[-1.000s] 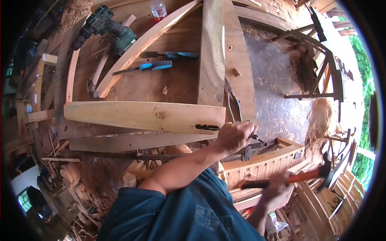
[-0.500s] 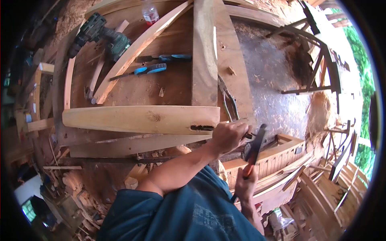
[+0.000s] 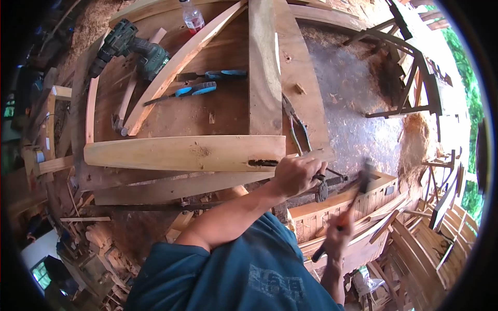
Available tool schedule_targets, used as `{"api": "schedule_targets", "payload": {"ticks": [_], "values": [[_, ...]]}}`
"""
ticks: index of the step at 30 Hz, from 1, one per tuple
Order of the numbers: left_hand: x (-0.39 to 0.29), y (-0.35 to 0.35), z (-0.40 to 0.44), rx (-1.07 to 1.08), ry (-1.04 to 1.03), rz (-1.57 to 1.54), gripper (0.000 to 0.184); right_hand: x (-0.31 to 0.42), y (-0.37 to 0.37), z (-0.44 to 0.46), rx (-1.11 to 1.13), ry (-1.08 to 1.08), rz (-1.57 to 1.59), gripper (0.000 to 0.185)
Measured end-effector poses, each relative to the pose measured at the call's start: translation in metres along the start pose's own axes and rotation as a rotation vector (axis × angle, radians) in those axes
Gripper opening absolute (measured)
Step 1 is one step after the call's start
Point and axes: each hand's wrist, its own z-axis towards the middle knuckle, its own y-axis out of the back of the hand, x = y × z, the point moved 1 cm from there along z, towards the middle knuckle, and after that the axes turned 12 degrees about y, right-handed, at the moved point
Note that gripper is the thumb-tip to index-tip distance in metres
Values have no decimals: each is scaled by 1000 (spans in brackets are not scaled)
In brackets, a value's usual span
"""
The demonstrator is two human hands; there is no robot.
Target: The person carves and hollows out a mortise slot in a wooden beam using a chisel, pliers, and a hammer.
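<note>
My left hand (image 3: 296, 175) is closed at the right end of a pale wooden board (image 3: 181, 154). A thin dark end sticks out of its fist, but the rest of what it holds is hidden. Just left of its fingers, a dark slot (image 3: 263, 163) shows in the board. A bar clamp's threaded screw (image 3: 335, 181) lies right beside this fist. My right hand (image 3: 340, 234) grips a hammer (image 3: 357, 194) by its orange and black handle; the head is raised and blurred. Pliers (image 3: 296, 124) lie above my left hand.
A green cordless drill (image 3: 150, 59), two blue-handled tools (image 3: 196, 89) and a bottle (image 3: 193, 19) lie or stand on the plywood. A curved wooden strip (image 3: 181, 65) and an upright board (image 3: 263, 67) cross it. A slatted wooden piece (image 3: 353, 199) and stacked timber are at right.
The hammer has swung up and to the right, away from my left hand, with my right hand moving the same way. The clamp screw has come into view. My left hand has barely moved.
</note>
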Motion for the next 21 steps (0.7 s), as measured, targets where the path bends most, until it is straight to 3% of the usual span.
{"api": "schedule_targets", "payload": {"ticks": [1, 2, 5, 7, 8, 10, 11, 14, 16, 17, 18, 19, 20, 21], "values": [[2, -3, 0, -15, -4, -13, 31, 20, 11, 7, -150, -114, 144, 19], [2, -4, -3, 10, 13, -15, 29, 21, 23, 13, -292, -9, 151, 13], [3, -4, -2, 40, 43, -7, 27, 36, 13, 15, -604, -130, 287, 9], [1, -1, -1, 26, 44, 24, 28, 45, -24, 2, -62, -84, -91, 1], [1, 0, -2, 16, 39, 14, 25, 48, -39, -4, 206, -63, -269, 5], [4, 0, -1, -1, 22, -11, 22, 6, -21, -10, -6, -159, -23, 11], [3, 3, -1, 20, 5, -69, 25, 29, -7, 5, -109, -98, 48, 17], [3, 0, 0, -13, 15, -64, 26, 43, 33, 24, -428, 3, 303, 15], [5, 0, 0, -16, 23, -31, 28, 42, 20, 15, -638, -99, 449, 12], [4, 0, 1, -21, 30, -19, 28, 35, -2, 10, -414, -62, 147, 12], [2, 2, -1, -9, 26, -10, 29, 46, -25, 1, -34, -29, -194, 13], [1, 5, 0, 5, 31, -53, 31, 54, -39, -4, 178, -71, -182, 15], [1, 4, 2, 19, 15, -43, 32, 47, -39, -5, 192, -104, -81, 18], [3, 4, 5, 15, 17, -27, 32, 41, -30, 4, 94, -4, -34, 20]]}}
